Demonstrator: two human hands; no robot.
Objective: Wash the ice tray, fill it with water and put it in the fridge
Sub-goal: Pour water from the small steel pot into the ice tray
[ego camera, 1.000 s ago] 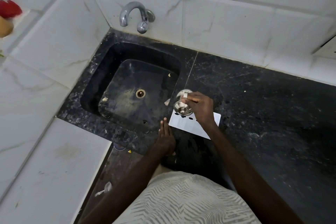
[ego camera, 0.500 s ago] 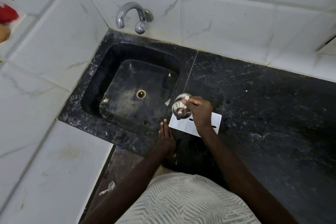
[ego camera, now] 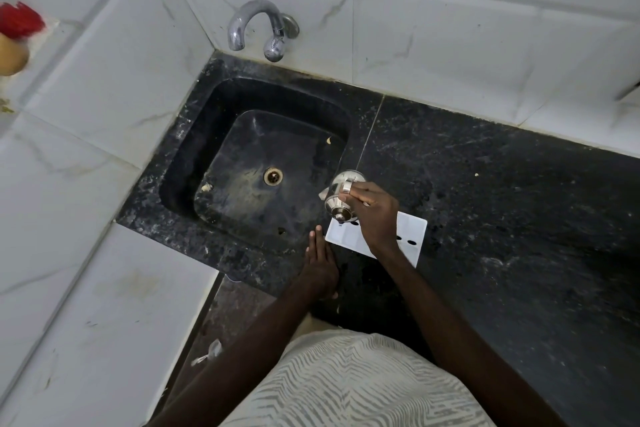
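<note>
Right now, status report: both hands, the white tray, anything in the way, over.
Left grip open, flat on counter edge. Right grip holds tilted steel pot over white tray. Tray on counter beside sink. Pot and grip cover part of it.

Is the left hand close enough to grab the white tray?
Probably yes: the left hand rests beside the white tray, nothing between; the right hand holds a steel cup above it.

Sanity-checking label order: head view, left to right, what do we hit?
Red object → tap → left hand → right hand, fingers gripping a steel vessel.
</note>
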